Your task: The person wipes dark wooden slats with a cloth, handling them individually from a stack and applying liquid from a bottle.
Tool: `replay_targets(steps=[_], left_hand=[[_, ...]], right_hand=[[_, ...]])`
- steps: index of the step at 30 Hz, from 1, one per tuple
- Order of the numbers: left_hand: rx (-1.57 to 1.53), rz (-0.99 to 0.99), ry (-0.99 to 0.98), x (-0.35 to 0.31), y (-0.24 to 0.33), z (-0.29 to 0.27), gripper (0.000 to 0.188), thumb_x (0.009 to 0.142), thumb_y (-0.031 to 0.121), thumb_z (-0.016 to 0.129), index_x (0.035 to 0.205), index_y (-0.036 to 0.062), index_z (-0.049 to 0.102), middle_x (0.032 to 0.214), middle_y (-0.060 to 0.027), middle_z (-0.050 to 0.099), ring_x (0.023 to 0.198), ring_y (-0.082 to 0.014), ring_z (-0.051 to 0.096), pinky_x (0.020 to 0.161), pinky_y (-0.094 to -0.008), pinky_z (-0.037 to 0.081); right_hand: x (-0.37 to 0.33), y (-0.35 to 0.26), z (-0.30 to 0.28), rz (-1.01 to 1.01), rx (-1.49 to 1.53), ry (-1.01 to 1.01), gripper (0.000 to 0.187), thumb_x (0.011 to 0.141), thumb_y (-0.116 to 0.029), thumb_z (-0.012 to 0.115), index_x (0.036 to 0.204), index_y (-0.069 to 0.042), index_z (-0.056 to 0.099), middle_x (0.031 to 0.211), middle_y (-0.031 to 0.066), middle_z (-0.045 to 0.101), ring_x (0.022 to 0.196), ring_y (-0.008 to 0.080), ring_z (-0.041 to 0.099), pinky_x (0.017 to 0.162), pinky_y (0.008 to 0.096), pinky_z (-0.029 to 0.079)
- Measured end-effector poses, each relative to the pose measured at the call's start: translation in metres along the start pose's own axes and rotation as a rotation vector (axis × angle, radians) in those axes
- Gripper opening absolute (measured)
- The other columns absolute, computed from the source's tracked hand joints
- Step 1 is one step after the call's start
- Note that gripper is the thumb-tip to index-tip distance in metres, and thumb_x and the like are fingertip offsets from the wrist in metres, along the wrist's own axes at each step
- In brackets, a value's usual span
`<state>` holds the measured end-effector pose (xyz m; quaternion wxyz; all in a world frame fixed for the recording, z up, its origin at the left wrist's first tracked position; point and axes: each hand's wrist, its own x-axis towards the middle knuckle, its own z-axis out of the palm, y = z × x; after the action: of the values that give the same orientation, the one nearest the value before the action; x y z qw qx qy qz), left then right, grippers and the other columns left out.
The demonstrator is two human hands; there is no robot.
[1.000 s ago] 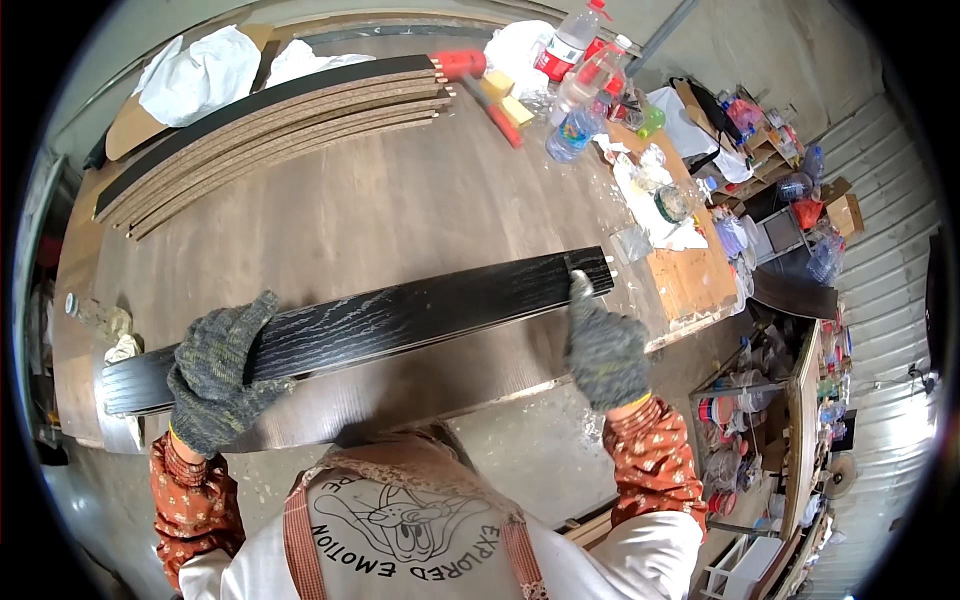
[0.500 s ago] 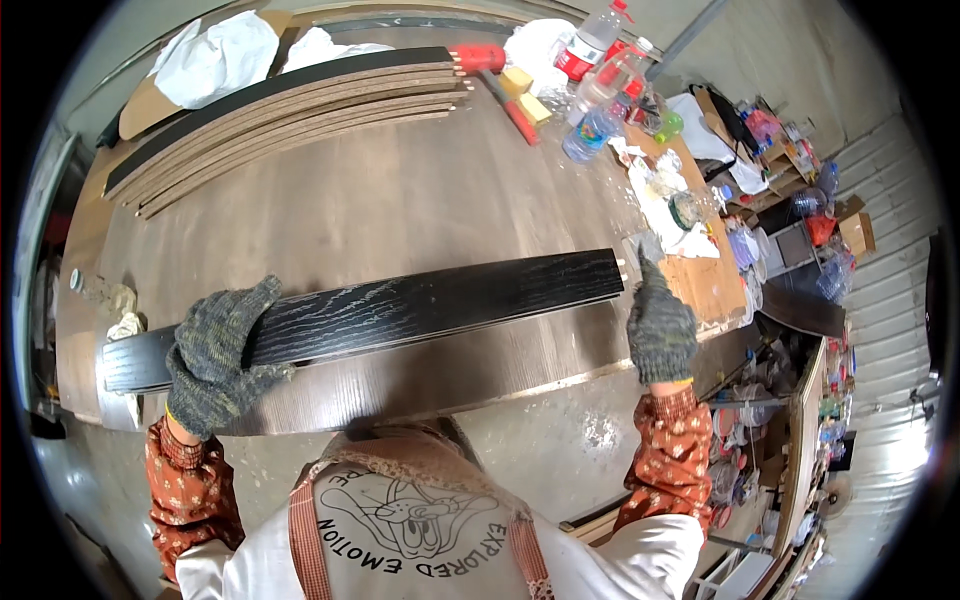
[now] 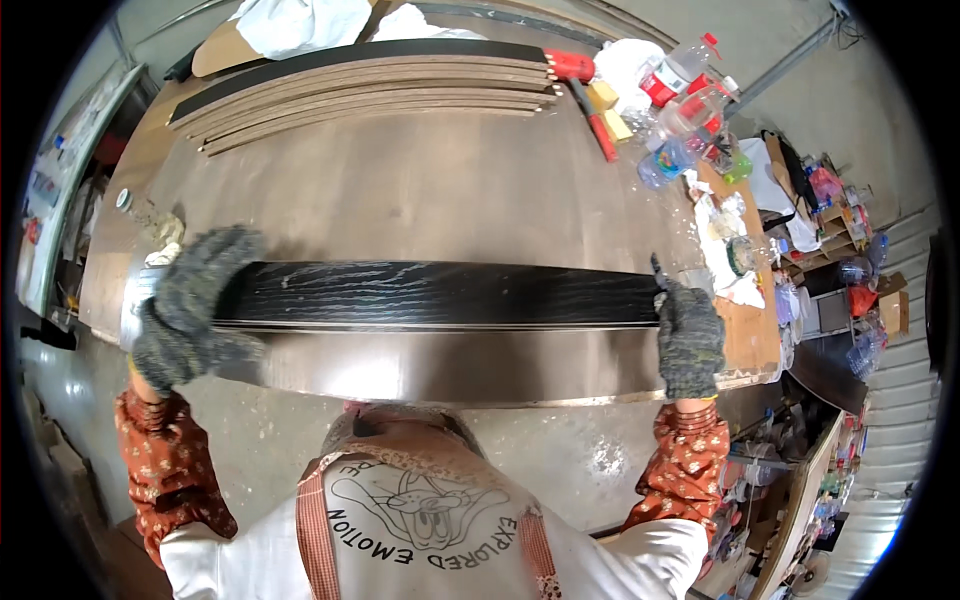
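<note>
A long black wood-grain board (image 3: 440,295) lies crosswise in front of me, with thin pale lines along its near edge. At its left end my left hand (image 3: 195,310), in a grey knitted glove, is closed over the top, the thumb lying along the near side. My gloved right hand (image 3: 692,340) is closed against the right end, covering that end face. Farther back, a stack of similar boards (image 3: 370,95) shows a black top, brown chipboard edges and small pale dowels at the right ends.
Beneath everything is a brown wooden table (image 3: 400,190). At the back right are a red-handled tool (image 3: 604,135), yellow sponge blocks (image 3: 615,125), plastic bottles (image 3: 680,70) and crumpled white paper (image 3: 735,275). A glass jar (image 3: 150,218) lies near the left edge. Cluttered shelves stand to the right.
The board has swung from slanting up rightward to nearly level. My right hand has come onto its right end, hiding the dowels there. The view has shifted, so the table sits farther right.
</note>
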<state>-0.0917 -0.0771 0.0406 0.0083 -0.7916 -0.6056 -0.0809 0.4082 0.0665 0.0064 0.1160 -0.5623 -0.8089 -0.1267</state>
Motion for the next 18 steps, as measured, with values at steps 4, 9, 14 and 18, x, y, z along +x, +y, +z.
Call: replay_targets(steps=[4, 9, 14, 18], left_hand=[[-0.172, -0.152, 0.034, -0.086, -0.096, -0.012, 0.084, 0.065, 0.046, 0.080, 0.133, 0.0065, 0.051, 0.129, -0.0143, 0.057, 0.122, -0.0336, 0.052, 0.105, -0.0423, 0.037], [-0.463, -0.114, 0.067, -0.090, -0.117, -0.012, 0.073, 0.062, 0.025, 0.083, 0.126, 0.0021, 0.056, 0.122, -0.0159, 0.062, 0.112, -0.0301, 0.060, 0.096, -0.0378, 0.046], [-0.402, 0.013, 0.077, -0.094, -0.138, 0.006, 0.070, 0.066, 0.029, 0.083, 0.125, 0.0028, 0.056, 0.121, -0.0140, 0.061, 0.114, -0.0307, 0.057, 0.098, -0.0401, 0.043], [-0.491, 0.060, 0.159, -0.105, -0.162, 0.019, 0.072, 0.063, 0.028, 0.085, 0.123, 0.0021, 0.056, 0.122, -0.0145, 0.059, 0.114, -0.0289, 0.055, 0.100, -0.0396, 0.042]], right_hand=[[0.003, -0.014, 0.004, 0.017, -0.016, 0.100, 0.019, 0.087, -0.014, 0.057, 0.104, -0.007, 0.064, 0.085, 0.0169, 0.060, 0.082, 0.0355, 0.059, 0.073, 0.0449, 0.047], [-0.004, -0.108, -0.014, -0.125, -0.039, 0.121, 0.036, 0.078, -0.012, 0.058, 0.113, -0.006, 0.060, 0.090, 0.0146, 0.059, 0.085, 0.0319, 0.057, 0.075, 0.0422, 0.047], [-0.004, -0.316, -0.011, -0.448, 0.097, 0.149, 0.038, 0.079, -0.015, 0.056, 0.114, -0.002, 0.057, 0.096, 0.0146, 0.061, 0.085, 0.0297, 0.058, 0.074, 0.0423, 0.047], [0.006, -0.305, -0.013, -0.237, 0.072, 0.023, 0.036, 0.079, -0.015, 0.056, 0.113, -0.004, 0.058, 0.096, 0.0150, 0.062, 0.086, 0.0304, 0.058, 0.077, 0.0403, 0.047]])
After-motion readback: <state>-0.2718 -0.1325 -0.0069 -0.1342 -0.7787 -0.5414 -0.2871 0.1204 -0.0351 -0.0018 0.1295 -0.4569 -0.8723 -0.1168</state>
